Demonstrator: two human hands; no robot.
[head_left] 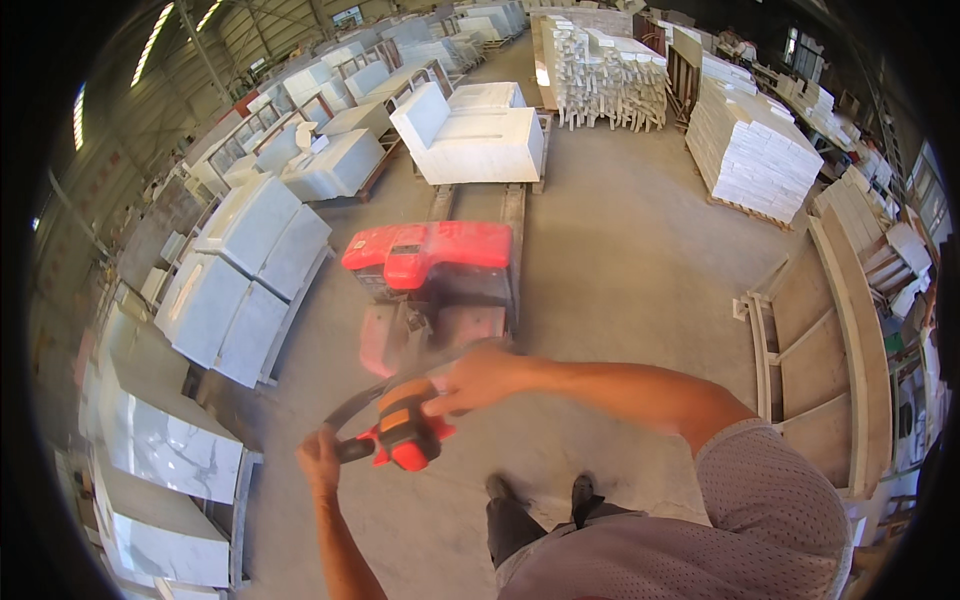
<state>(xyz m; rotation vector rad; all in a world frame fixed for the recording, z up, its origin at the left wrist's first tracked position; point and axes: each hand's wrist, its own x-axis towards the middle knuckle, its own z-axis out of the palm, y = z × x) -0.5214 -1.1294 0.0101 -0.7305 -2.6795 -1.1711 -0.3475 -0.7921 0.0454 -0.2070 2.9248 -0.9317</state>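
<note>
In front of me stands a red electric pallet truck (430, 250), its two forks (512, 215) pointing away. The control handle (400, 415), red, black and orange, is tilted back toward me. My left hand (318, 460) is closed around the black grip at the handle's left end. My right hand (480, 380) is closed on the handle's other side, the fingers partly hidden and a little blurred. Beyond the truck, at the forks' far ends, white stone slabs (475, 145) sit on a pallet; I cannot tell whether the forks reach under it.
Pale stone blocks (245, 270) on pallets line the left side. Further slabs (165, 450) stand near me at left. A tall stack of white strips (610, 75) is at the back, and wrapped white blocks (750, 150) at right. A wooden frame (820, 360) stands at near right.
</note>
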